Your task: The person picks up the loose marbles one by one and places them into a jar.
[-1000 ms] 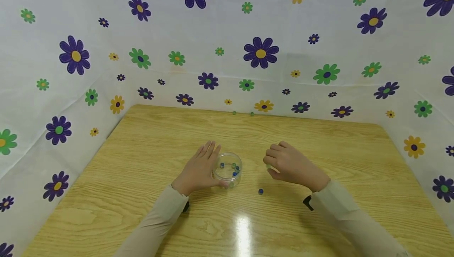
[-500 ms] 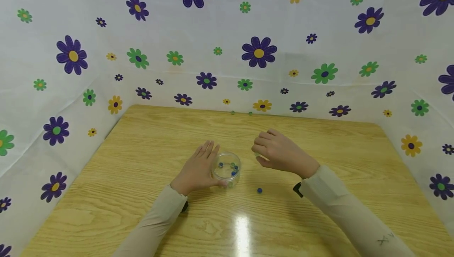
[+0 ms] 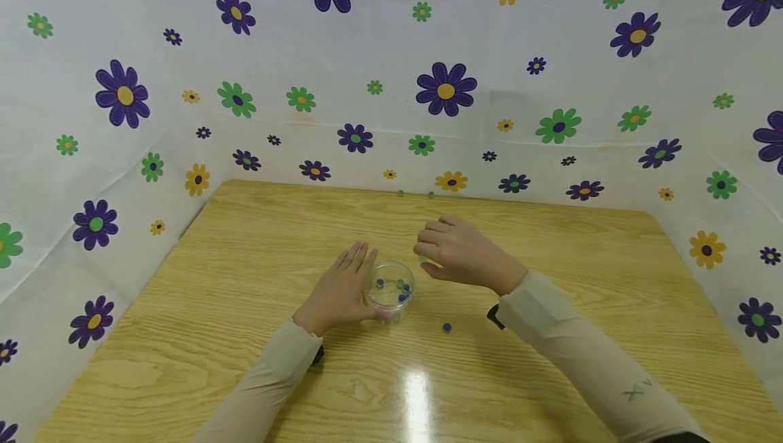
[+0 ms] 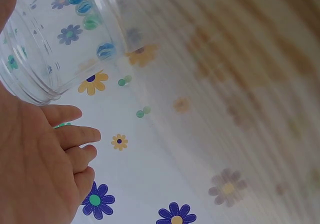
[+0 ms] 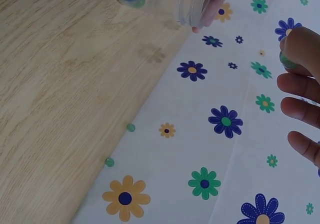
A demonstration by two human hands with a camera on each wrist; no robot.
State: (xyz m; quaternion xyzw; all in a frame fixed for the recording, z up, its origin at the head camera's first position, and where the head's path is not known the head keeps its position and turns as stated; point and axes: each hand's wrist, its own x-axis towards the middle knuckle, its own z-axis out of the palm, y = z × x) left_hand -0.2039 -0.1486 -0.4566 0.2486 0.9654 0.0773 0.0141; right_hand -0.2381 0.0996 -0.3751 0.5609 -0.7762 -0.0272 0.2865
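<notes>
A clear round jar point(image 3: 391, 306) stands on the table with several blue and green glass marbles point(image 4: 106, 51) at its bottom. My left hand point(image 3: 340, 295) holds it from the left, thumb round the near side and the other fingers stretched along the far left side. To the jar's right and above the table, my right hand point(image 3: 463, 255) pinches a green marble point(image 5: 288, 61) between thumb and forefinger; its other fingers are loosely bent. A single blue marble point(image 3: 447, 327) lies on the wood, to the right of the jar and nearer to me.
Two green marbles, one point(image 3: 400, 193) left of the other point(image 3: 431, 194), sit at the far edge of the wooden table point(image 3: 275, 225). A white cloth with printed flowers point(image 3: 342, 76) rises behind the table and along both sides.
My right hand has moved left and slightly away from me, closer to the jar, with the green marble in its fingers. The left hand and the jar have stayed in place.
</notes>
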